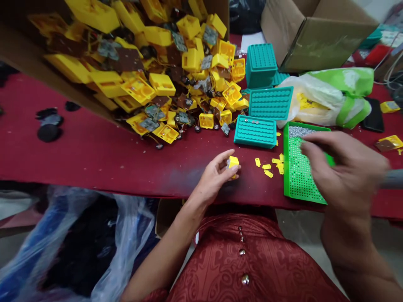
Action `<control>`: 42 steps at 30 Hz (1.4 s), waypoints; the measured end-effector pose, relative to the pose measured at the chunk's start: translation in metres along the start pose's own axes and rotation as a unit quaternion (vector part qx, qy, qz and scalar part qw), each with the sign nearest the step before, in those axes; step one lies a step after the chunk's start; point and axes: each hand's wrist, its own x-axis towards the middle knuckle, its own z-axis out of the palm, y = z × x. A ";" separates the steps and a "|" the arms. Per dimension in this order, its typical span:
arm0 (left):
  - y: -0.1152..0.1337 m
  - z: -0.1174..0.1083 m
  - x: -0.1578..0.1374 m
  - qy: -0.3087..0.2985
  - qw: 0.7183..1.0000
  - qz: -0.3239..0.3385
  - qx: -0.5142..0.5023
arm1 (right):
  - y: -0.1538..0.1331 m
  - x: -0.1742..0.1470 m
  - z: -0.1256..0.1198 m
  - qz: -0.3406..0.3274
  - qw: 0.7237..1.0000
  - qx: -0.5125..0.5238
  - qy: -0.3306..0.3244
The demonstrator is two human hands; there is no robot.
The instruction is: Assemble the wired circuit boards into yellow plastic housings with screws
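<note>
My left hand holds a small yellow plastic housing between thumb and fingers, just above the table's front part. A grey face shows on the side of the housing toward my palm. My right hand, smeared by motion, is over the bright green perforated tray with thumb and forefinger pinched close. What lies between those fingertips cannot be made out. Small silvery screws are heaped at the tray's far end. Several small yellow flat pieces lie between the tray and my left hand.
A large carton holds many yellow housings with wires and circuit boards, some spilling out. Teal ribbed trays stand behind the flat pieces. Further right are a plastic bag, an open cardboard box and a dark phone. A grey bar shows beside my right hand.
</note>
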 end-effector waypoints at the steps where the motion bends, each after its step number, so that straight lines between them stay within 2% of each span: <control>1: -0.001 -0.003 0.001 0.004 1.000 0.007 -0.006 | 0.000 0.015 0.014 -0.021 0.999 -0.001 -0.025; 3: -0.005 -0.010 0.004 0.007 1.000 0.018 -0.023 | 0.007 0.047 0.047 -0.047 0.991 -0.024 -0.125; 5: -0.008 -0.015 0.006 0.001 0.999 0.017 -0.047 | 0.017 0.073 0.081 -0.009 0.974 -0.088 -0.208; 8: -0.012 -0.020 0.008 -0.008 0.996 0.003 -0.088 | 0.032 0.093 0.121 0.025 0.961 -0.130 -0.242; 11: -0.014 -0.023 0.008 -0.012 0.993 -0.010 -0.118 | 0.041 0.096 0.140 0.033 0.959 -0.132 -0.249; 17: -0.011 -0.028 0.004 -0.018 0.994 -0.023 -0.108 | 0.042 0.097 0.137 0.038 0.963 -0.125 -0.236; 24: -0.001 -0.031 0.003 0.012 0.999 0.053 -0.006 | 0.032 0.095 0.143 0.043 0.961 -0.131 -0.241; 28: 0.000 -0.030 0.004 0.007 0.998 0.050 -0.029 | 0.019 0.101 0.145 0.079 0.950 -0.144 -0.267; 31: -0.001 -0.031 0.004 -0.006 0.998 0.035 -0.057 | 0.005 0.106 0.136 0.121 0.934 -0.169 -0.291; 33: -0.003 -0.033 0.005 -0.008 0.997 0.036 -0.072 | -0.004 0.102 0.125 0.134 0.936 -0.160 -0.284; 35: -0.006 -0.035 0.007 0.002 0.996 0.047 -0.069 | -0.015 0.090 0.114 0.146 0.954 -0.081 -0.251; 37: -0.009 -0.036 0.010 0.015 0.997 0.066 -0.047 | -0.026 0.070 0.103 0.152 0.963 0.071 -0.212; 39: -0.012 -0.034 0.013 0.023 0.996 0.089 -0.013 | -0.039 0.046 0.097 0.128 0.945 0.210 -0.216; 42: -0.017 -0.028 0.016 0.026 0.992 0.116 0.052 | -0.055 0.018 0.101 0.131 0.917 0.298 -0.229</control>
